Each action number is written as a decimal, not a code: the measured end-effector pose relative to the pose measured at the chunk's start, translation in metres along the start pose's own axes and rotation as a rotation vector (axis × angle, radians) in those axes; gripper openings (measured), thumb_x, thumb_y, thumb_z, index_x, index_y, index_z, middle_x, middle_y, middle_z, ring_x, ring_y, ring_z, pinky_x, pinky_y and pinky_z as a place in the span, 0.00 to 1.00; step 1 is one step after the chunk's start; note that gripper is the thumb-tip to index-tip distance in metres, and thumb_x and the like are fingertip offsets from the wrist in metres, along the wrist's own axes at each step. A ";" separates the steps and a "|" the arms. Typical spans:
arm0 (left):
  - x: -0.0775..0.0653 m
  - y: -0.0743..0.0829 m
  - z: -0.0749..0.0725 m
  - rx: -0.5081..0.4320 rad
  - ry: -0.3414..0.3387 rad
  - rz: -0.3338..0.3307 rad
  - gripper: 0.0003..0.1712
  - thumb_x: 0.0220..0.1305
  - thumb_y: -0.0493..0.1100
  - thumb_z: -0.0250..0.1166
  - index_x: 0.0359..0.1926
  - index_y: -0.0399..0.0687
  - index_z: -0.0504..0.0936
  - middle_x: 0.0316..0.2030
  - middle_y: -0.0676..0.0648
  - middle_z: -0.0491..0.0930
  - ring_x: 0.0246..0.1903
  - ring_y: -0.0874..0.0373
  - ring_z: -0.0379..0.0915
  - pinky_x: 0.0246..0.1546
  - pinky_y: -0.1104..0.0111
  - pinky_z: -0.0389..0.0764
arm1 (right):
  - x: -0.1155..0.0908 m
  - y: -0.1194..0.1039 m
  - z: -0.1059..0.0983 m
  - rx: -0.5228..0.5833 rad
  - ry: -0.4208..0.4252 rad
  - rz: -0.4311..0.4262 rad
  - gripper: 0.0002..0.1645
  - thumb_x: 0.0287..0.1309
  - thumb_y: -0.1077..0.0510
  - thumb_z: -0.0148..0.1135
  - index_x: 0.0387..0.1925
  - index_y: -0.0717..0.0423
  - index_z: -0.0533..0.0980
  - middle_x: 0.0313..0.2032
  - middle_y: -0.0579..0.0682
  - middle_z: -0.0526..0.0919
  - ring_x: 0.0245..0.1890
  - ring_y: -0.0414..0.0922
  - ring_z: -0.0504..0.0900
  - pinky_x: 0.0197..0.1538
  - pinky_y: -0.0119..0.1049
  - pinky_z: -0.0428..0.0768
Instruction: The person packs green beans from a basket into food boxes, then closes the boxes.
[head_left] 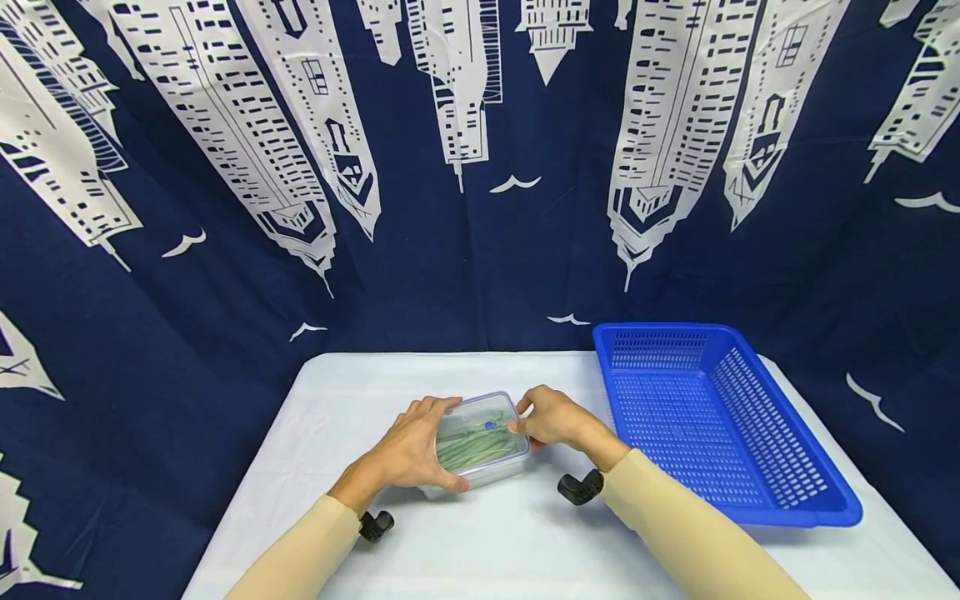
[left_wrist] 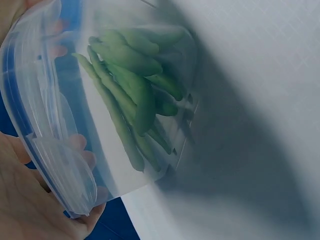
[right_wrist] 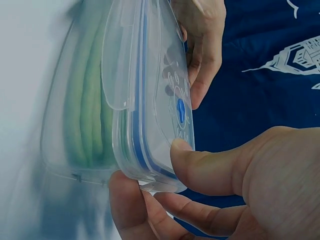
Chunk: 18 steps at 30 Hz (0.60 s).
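A clear plastic food container (head_left: 495,472) stands on the white table between my hands, turned slightly at an angle. Its lid (head_left: 480,409) is on top, with a blue seal line round the rim and a small blue plug. Long green beans (left_wrist: 135,95) lie inside, visible through the walls. My left hand (head_left: 408,446) grips the container's left end, thumb on the near side and fingers across the far side. At the right end, my right hand (head_left: 558,417) pinches the lid's edge, thumb on top and fingers below the rim. A clear side flap (right_wrist: 118,60) sticks out from the long side.
A blue perforated plastic basket (head_left: 795,462) sits to the right on the table (head_left: 360,383), close beyond my right forearm. Behind the table hangs a dark blue cloth (head_left: 465,275) printed with white buildings and birds. Each wrist wears a small black camera (head_left: 581,487).
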<state>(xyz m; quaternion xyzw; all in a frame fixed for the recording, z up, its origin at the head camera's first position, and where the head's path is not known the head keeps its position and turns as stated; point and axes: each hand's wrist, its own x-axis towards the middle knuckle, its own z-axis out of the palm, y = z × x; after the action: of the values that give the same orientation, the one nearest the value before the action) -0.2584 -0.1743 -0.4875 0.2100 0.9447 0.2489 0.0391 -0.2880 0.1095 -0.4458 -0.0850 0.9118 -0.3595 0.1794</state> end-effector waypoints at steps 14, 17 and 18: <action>-0.004 0.000 -0.001 -0.001 -0.016 -0.008 0.82 0.43 0.71 0.95 0.93 0.53 0.63 0.81 0.42 0.73 0.78 0.42 0.71 0.78 0.38 0.74 | -0.008 0.003 0.003 0.042 0.019 0.010 0.23 0.81 0.53 0.76 0.63 0.67 0.84 0.29 0.51 0.90 0.26 0.42 0.86 0.45 0.39 0.85; -0.004 0.001 -0.001 0.005 -0.018 -0.007 0.81 0.44 0.71 0.95 0.93 0.54 0.64 0.81 0.42 0.73 0.78 0.43 0.71 0.78 0.38 0.74 | -0.011 0.005 0.006 0.045 0.021 0.000 0.23 0.82 0.52 0.74 0.62 0.67 0.84 0.26 0.50 0.88 0.26 0.43 0.85 0.48 0.40 0.85; -0.005 0.001 -0.001 0.007 -0.017 -0.004 0.81 0.44 0.71 0.95 0.93 0.54 0.64 0.81 0.42 0.73 0.77 0.43 0.71 0.78 0.38 0.75 | -0.012 0.006 0.006 0.042 0.022 -0.004 0.23 0.82 0.52 0.74 0.62 0.67 0.84 0.25 0.50 0.87 0.26 0.43 0.85 0.48 0.41 0.85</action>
<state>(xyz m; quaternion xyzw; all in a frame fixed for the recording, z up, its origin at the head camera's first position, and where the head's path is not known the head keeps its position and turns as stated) -0.2541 -0.1758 -0.4867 0.2102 0.9456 0.2438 0.0470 -0.2747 0.1134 -0.4512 -0.0789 0.9057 -0.3800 0.1706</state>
